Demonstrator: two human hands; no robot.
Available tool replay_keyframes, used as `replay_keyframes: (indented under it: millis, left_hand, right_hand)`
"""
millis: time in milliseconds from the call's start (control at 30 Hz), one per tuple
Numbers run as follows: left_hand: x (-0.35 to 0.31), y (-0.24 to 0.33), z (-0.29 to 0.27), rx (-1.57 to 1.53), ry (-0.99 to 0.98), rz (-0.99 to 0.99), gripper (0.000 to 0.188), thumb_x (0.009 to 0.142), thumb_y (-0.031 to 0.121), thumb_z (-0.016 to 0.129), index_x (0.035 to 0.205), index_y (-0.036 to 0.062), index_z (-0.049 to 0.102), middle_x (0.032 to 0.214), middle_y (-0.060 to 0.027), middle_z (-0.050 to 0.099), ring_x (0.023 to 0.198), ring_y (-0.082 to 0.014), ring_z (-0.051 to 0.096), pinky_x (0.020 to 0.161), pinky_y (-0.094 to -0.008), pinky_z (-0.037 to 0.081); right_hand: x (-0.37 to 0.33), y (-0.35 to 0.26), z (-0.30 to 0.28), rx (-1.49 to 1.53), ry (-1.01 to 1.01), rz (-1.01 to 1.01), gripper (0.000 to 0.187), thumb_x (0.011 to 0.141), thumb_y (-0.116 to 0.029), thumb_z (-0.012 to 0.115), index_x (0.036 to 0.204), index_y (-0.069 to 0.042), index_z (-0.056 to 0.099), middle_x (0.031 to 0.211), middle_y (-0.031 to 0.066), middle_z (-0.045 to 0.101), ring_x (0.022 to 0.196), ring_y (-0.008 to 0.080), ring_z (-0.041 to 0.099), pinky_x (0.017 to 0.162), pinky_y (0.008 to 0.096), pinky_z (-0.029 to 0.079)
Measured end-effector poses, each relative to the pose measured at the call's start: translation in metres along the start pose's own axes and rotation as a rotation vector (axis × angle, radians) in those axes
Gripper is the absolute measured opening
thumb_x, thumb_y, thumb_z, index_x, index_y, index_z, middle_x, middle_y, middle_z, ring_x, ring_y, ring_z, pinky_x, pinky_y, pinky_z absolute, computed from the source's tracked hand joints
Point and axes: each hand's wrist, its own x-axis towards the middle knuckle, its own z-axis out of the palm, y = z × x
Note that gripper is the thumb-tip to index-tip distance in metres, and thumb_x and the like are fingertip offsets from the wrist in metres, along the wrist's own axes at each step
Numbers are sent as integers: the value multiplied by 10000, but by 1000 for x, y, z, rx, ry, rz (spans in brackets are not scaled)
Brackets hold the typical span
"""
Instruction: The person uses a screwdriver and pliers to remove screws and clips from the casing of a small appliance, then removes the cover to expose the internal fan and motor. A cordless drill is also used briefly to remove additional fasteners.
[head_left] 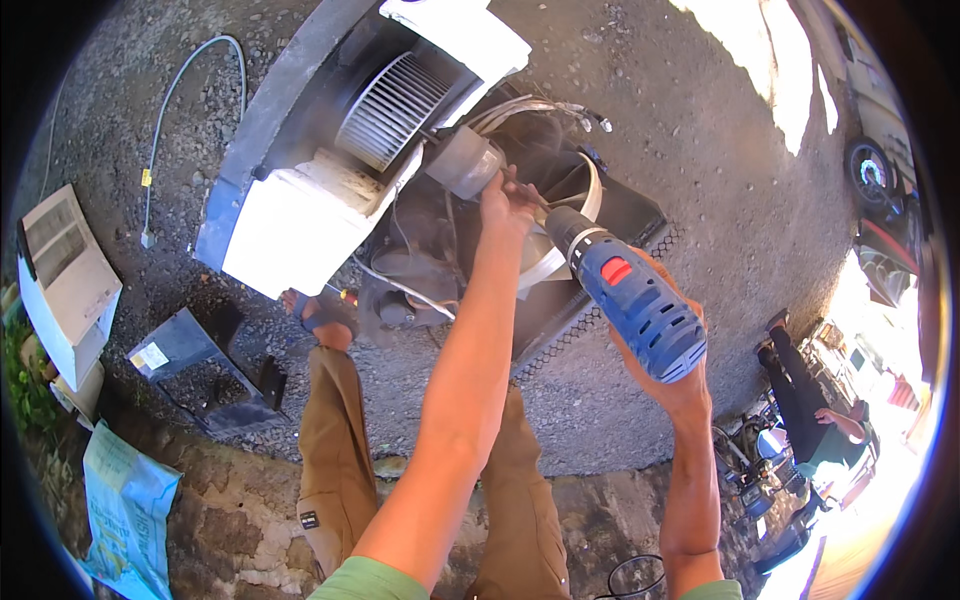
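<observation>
My right hand grips a blue cordless drill with a red switch on top. The drill's chuck points up and left toward my left hand. The fingers of my left hand are curled at the end of a grey cylindrical motor, close to the drill's tip; what they pinch is too small to make out. That motor sits beside the opened air conditioner housing, which is tilted and has a white foam lining. Inside the housing, a ribbed blower wheel shows.
Under my hands lie a dark finned coil, a white ring-shaped fan shroud, a compressor and loose wires. A metal frame, a white casing and a blue sack are at left. A person is at right.
</observation>
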Motion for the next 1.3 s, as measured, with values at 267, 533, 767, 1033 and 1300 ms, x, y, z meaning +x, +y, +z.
replay_keyframes:
  millis: [267,533,767,1033,1300]
  left_hand:
    - [5,-4,-1,-44,-51,23,223,1003,294,512,956,105,621,714,21,490,706,-170,512,729,-358,512]
    - [-86,-10,-3,169,-81,374,180,910,249,485,777,130,502,644,20,420,631,-143,460,647,-348,456]
    - [-164,56,26,996,-515,372,300,926,324,538,735,94,550,629,-34,527,591,-144,500,552,-318,417]
    - [-126,78,110,1822,-678,376,302,942,264,502,799,19,606,743,-55,564,625,-114,486,541,-250,391]
    - [-62,47,88,2521,-264,457,316,953,304,529,802,44,626,720,-67,640,597,-171,555,552,-304,430]
  right_hand:
    - [-29,48,14,120,62,-49,406,824,16,713,1220,26,624,929,37,690,764,88,605,720,259,514]
    - [-143,146,-15,921,274,124,379,836,-180,703,1142,26,615,846,69,635,724,141,572,649,290,491]
    - [-192,319,46,1519,876,657,396,896,-334,603,1134,-19,577,756,45,572,605,184,546,541,341,497]
    - [-127,459,292,1952,944,642,175,891,-252,603,987,-109,579,923,95,627,728,185,600,611,352,507]
    - [-73,452,413,2028,751,894,276,961,-323,600,1078,-73,600,899,98,679,834,226,675,745,408,561]
